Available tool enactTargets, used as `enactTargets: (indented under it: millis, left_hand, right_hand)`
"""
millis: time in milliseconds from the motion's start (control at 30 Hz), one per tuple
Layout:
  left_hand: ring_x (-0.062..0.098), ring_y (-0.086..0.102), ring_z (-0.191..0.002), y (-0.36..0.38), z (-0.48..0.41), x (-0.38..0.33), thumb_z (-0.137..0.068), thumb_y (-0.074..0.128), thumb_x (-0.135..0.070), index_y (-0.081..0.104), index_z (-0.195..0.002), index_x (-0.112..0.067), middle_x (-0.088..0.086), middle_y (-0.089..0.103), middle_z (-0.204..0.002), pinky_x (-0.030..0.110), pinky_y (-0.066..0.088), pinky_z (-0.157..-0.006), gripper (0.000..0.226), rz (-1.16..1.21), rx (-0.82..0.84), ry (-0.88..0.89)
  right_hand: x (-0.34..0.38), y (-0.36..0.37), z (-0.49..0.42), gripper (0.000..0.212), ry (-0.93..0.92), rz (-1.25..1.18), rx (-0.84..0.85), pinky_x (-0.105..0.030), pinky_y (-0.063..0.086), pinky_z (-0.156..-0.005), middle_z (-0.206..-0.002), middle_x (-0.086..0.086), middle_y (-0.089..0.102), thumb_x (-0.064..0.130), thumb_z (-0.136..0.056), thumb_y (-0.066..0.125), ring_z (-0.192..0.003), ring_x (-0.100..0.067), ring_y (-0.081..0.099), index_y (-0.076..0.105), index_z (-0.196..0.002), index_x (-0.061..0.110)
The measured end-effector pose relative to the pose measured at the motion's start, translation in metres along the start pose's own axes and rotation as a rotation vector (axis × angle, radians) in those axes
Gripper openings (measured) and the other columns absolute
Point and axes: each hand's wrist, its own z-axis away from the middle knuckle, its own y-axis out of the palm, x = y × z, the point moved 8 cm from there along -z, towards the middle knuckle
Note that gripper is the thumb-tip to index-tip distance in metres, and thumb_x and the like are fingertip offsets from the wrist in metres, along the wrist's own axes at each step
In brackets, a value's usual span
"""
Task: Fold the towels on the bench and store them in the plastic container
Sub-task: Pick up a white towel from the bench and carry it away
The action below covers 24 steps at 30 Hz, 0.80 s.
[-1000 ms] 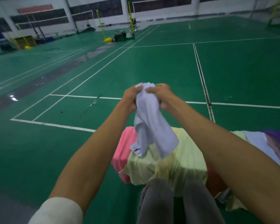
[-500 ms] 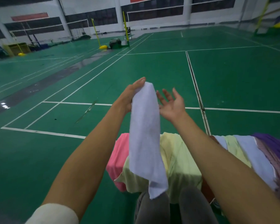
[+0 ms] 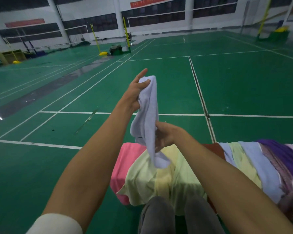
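A small pale lavender towel [image 3: 149, 115] hangs in the air in front of me. My left hand [image 3: 135, 92] pinches its top end between thumb and fingers, raised high. Lower down, my right hand [image 3: 164, 135] grips the towel's middle, fingers curled around the cloth. The towel's bottom end dangles over a yellow towel [image 3: 161, 179] that lies draped on the bench below. A pink towel [image 3: 125, 164] lies to the left of the yellow one. More towels, pale blue [image 3: 257, 168] and purple [image 3: 281, 154], lie along the bench to the right. No plastic container is in view.
My knees in grey trousers [image 3: 181, 215] show at the bottom edge. Beyond the bench spreads a green court floor [image 3: 243, 92] with white lines. Yellow net posts [image 3: 127, 31] and a dark bag [image 3: 115, 49] stand far back.
My right hand, at the top a second ago and open in the air half a second ago, has dropped and taken hold of the towel's middle. The left hand kept the top end.
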Motion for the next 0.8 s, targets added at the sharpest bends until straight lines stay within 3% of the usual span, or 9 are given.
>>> enactTargets:
  millis: [100,200,233,333,367,500,600,700,800]
  left_hand:
    - [0.021,0.069,-0.076,0.005,0.002,-0.007,-0.098,0.053,0.009,0.048,-0.149,-0.021,0.022,0.059,-0.130,0.031,0.060,-0.064,0.060,-0.045,0.039,0.019]
    - [0.018,0.068,-0.068,-0.010,0.004,-0.014,-0.095,0.048,0.017,0.049,-0.147,-0.016,0.020,0.060,-0.121,0.028,0.058,-0.060,0.061,-0.090,-0.012,0.025]
    - [0.019,0.069,-0.072,-0.021,0.004,-0.015,-0.093,0.047,0.018,0.049,-0.147,-0.016,0.019,0.059,-0.123,0.030,0.059,-0.062,0.063,-0.119,-0.048,0.019]
    - [0.032,0.065,-0.109,-0.065,-0.004,-0.011,-0.085,0.043,0.022,0.051,-0.146,-0.020,0.018,0.048,-0.144,0.041,0.062,-0.076,0.074,-0.336,-0.184,-0.084]
    - [0.036,0.061,-0.116,-0.081,-0.005,-0.010,-0.084,0.043,0.021,0.053,-0.144,-0.020,0.017,0.045,-0.148,0.043,0.061,-0.079,0.074,-0.427,-0.238,-0.127]
    - [0.037,0.064,-0.112,-0.126,-0.003,-0.015,-0.071,0.051,0.012,0.063,-0.128,-0.019,0.018,0.059,-0.133,0.043,0.059,-0.087,0.066,-0.411,-0.476,-0.075]
    - [0.029,0.068,-0.092,-0.131,0.003,-0.007,-0.070,0.066,-0.005,0.068,-0.115,-0.013,0.013,0.067,-0.115,0.035,0.060,-0.072,0.046,-0.280,-0.560,-0.089]
    - [0.020,0.062,-0.079,-0.124,0.003,-0.001,-0.089,0.072,-0.025,0.069,-0.110,-0.012,0.009,0.068,-0.105,0.029,0.052,-0.065,0.025,-0.267,-0.572,-0.076]
    - [0.021,0.063,-0.090,-0.121,-0.004,-0.004,-0.095,0.062,-0.008,0.066,-0.121,-0.019,0.010,0.068,-0.113,0.034,0.058,-0.079,0.028,-0.227,-0.571,0.055]
  right_hand:
    - [0.026,0.009,0.008,0.025,-0.259,-0.347,-0.058,-0.040,0.056,-0.092,-0.103,-0.010,0.073,0.032,-0.095,0.064,-0.100,-0.027,0.069,0.068,-0.106,0.009]
    - [0.056,-0.006,0.019,0.011,-0.472,-0.686,-0.108,-0.041,0.053,-0.101,-0.097,-0.013,0.073,0.012,-0.089,0.064,-0.099,-0.027,0.067,0.070,-0.095,0.005]
    - [0.061,-0.012,0.028,0.009,-0.500,-0.658,-0.179,-0.041,0.054,-0.100,-0.094,-0.015,0.072,0.008,-0.087,0.063,-0.097,-0.028,0.066,0.069,-0.091,0.003]
    - [0.080,-0.040,0.048,0.016,-0.561,-0.567,-0.354,-0.030,0.056,-0.066,-0.060,-0.007,0.060,0.002,-0.084,0.065,-0.060,-0.021,0.058,0.062,-0.069,0.008]
    - [0.089,-0.049,0.060,0.017,-0.594,-0.545,-0.400,-0.030,0.054,-0.063,-0.061,-0.006,0.059,0.002,-0.082,0.068,-0.058,-0.020,0.056,0.062,-0.068,0.010]
    - [0.127,-0.096,0.097,0.029,-0.834,-0.682,-0.562,-0.037,0.058,-0.073,-0.082,-0.011,0.063,0.002,-0.062,0.080,-0.073,-0.025,0.060,0.064,-0.084,0.012]
    - [0.121,-0.104,0.106,0.022,-0.740,-0.564,-0.566,-0.032,0.053,-0.059,-0.076,-0.013,0.056,-0.006,-0.075,0.069,-0.065,-0.025,0.056,0.055,-0.082,0.009]
    - [0.128,-0.101,0.115,0.024,-0.723,-0.482,-0.545,-0.034,0.052,-0.065,-0.082,-0.012,0.054,-0.015,-0.083,0.059,-0.069,-0.024,0.055,0.055,-0.094,0.007]
    - [0.158,-0.107,0.137,0.050,-0.881,-0.549,-0.518,-0.032,0.054,-0.066,-0.097,-0.016,0.060,-0.013,-0.080,0.066,-0.077,-0.024,0.059,0.051,-0.123,0.008]
